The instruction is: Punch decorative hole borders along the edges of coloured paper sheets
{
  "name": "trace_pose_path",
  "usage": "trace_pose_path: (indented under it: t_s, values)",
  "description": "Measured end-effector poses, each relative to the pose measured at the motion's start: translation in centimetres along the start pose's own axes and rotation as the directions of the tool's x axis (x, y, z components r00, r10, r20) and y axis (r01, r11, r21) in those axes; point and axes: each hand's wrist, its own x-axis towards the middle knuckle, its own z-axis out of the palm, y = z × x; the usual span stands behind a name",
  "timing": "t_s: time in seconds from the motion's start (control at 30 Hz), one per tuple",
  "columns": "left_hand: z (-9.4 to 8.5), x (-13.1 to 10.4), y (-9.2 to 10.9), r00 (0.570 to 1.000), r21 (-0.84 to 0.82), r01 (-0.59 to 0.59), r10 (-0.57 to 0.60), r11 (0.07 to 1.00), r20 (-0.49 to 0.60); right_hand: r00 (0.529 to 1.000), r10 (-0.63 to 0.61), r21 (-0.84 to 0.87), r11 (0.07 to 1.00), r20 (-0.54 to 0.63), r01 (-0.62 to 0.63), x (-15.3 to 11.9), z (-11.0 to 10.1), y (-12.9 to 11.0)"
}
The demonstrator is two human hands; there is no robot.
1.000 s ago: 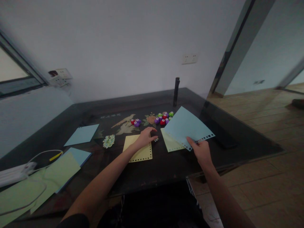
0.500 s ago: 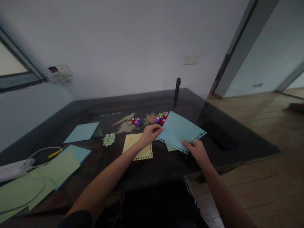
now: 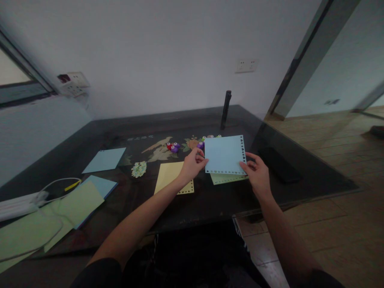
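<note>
A light blue sheet of paper (image 3: 224,154), with small shapes punched along its right and bottom edges, is held up over the table. My right hand (image 3: 257,173) is closed on its lower right corner, thumb in front. At its left edge is my left hand (image 3: 192,163), thumb and fingers closed at the margin. Partly covered beneath the blue sheet lies a green sheet (image 3: 223,179) with a punched edge. A pale yellow sheet (image 3: 168,174), punched along its right and bottom edges, lies under my left forearm.
Purple and red craft punches (image 3: 174,148) stand mid-table, with more behind the blue sheet. Green cut-out pieces (image 3: 139,169) lie left of the yellow paper. Further left are a blue sheet (image 3: 105,160), green sheets (image 3: 87,200) and a white cable. A black upright object (image 3: 226,110) stands behind; a dark slab (image 3: 280,166) lies right.
The blue sheet has turned from a slant to nearly square-on, its punched edges now at right and bottom. My right hand has shifted up and right along with it.
</note>
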Motion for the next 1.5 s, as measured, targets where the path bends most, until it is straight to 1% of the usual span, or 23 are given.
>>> trace_pose_path:
  t_s: [0.13, 0.27, 0.4, 0.53, 0.63, 0.73, 1.0, 1.27, 1.33, 1.4, 1.5]
  values:
    - [1.3, -0.4, 0.0, 0.995, 0.048, 0.076, -0.079, 0.996, 0.064, 0.996, -0.032, -0.174, 0.984, 0.085, 0.046, 1.6, -1.4, -0.4]
    - [2.7, -0.3, -0.8, 0.986, 0.077, 0.119, -0.127, 0.99, 0.111, 0.98, -0.066, -0.325, 0.938, 0.186, 0.125, 2.7, -2.7, 0.5]
    - [3.5, -0.3, -2.0, 0.981, 0.155, 0.116, -0.138, 0.981, 0.137, 0.98, -0.083, -0.418, 0.896, 0.179, 0.152, 2.7, -3.2, 1.6]
    - [3.6, -0.6, -2.9, 0.981, 0.262, 0.098, -0.137, 0.96, 0.135, 0.979, -0.113, -0.498, 0.847, 0.169, 0.184, 2.4, -3.0, 2.0]
    - [3.5, -0.8, -3.0, 0.988, 0.339, 0.062, -0.107, 0.939, 0.115, 0.975, -0.121, -0.563, 0.8, 0.188, 0.208, 2.4, -2.8, 2.2]
    - [3.5, -0.8, -2.8, 0.989, 0.387, 0.058, -0.105, 0.92, 0.102, 0.971, -0.101, -0.621, 0.754, 0.215, 0.216, 2.5, -2.8, 2.5]
    - [3.3, -0.7, -2.4, 0.986, 0.434, 0.072, -0.13, 0.898, 0.107, 0.972, -0.084, -0.704, 0.676, 0.218, 0.216, 2.3, -2.5, 2.8]
    - [2.9, -0.9, -2.0, 0.988, 0.489, 0.018, -0.092, 0.872, 0.128, 0.975, -0.054, -0.731, 0.653, 0.216, 0.198, 2.1, -2.4, 2.6]
    - [2.8, -1.0, -1.9, 0.99, 0.49, 0.007, -0.076, 0.872, 0.122, 0.974, -0.053, -0.736, 0.646, 0.22, 0.202, 2.1, -2.4, 2.6]
    - [2.7, -0.9, -1.7, 0.994, 0.459, -0.008, -0.044, 0.889, 0.104, 0.967, -0.083, -0.741, 0.629, 0.239, 0.237, 2.1, -2.4, 2.6]
    - [2.7, -0.9, -1.4, 0.999, 0.302, 0.019, -0.033, 0.953, 0.041, 0.956, -0.154, -0.746, 0.599, 0.249, 0.291, 2.2, -2.5, 2.6]
